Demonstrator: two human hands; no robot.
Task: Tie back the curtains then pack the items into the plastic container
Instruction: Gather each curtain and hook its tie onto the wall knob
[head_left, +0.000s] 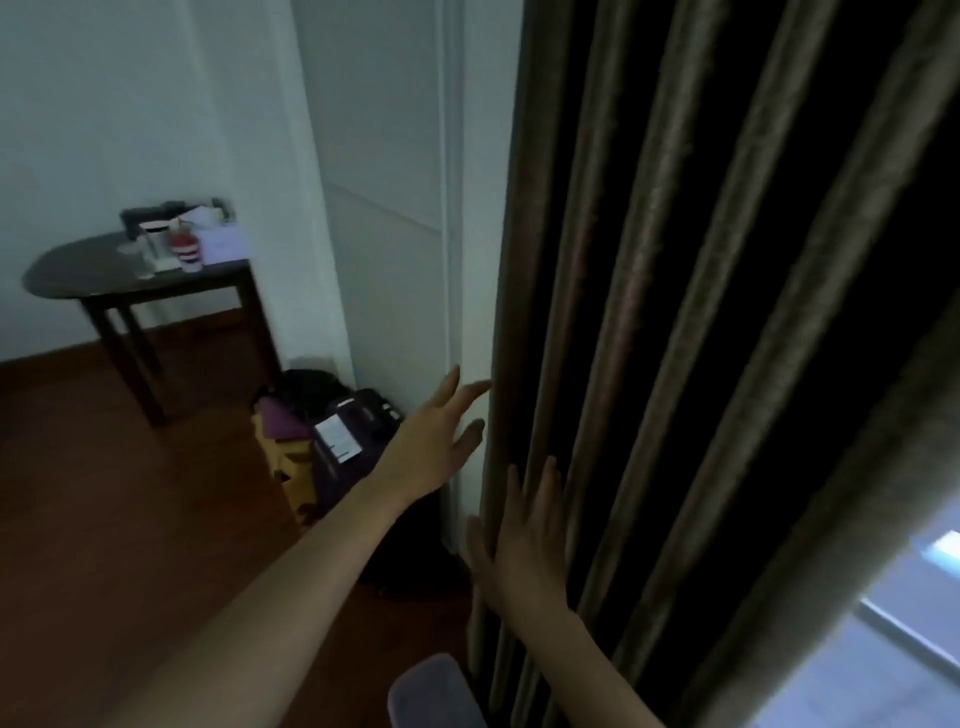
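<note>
Room: dim, white wall (130, 104) at left, reddish wooden floor (104, 493) below.
Curtain (649, 312): dark, hanging in deep vertical folds down the right half, leading edge against a white door frame (475, 260).
Left hand (434, 441): stretched forward, palm turned toward the curtain edge, fingers (478, 387) spread wide and gripping nothing, tips just beside the outermost fold.
Right hand (524, 540): laid flat on the curtain folds lower down, fingers straight and together, pressed on the fabric without closing round it.
Plastic container (434, 693): translucent, on the floor at the bottom edge, just left of the curtain hem, only partly in view.
Counter (104, 273): dark, rounded, against the far wall, small blurred items clustered at its back right corner.
Bags (332, 431): dark and purple pile on the floor at the foot of the door frame.
Window (883, 649): pale strip at lower right past the curtain.
</note>
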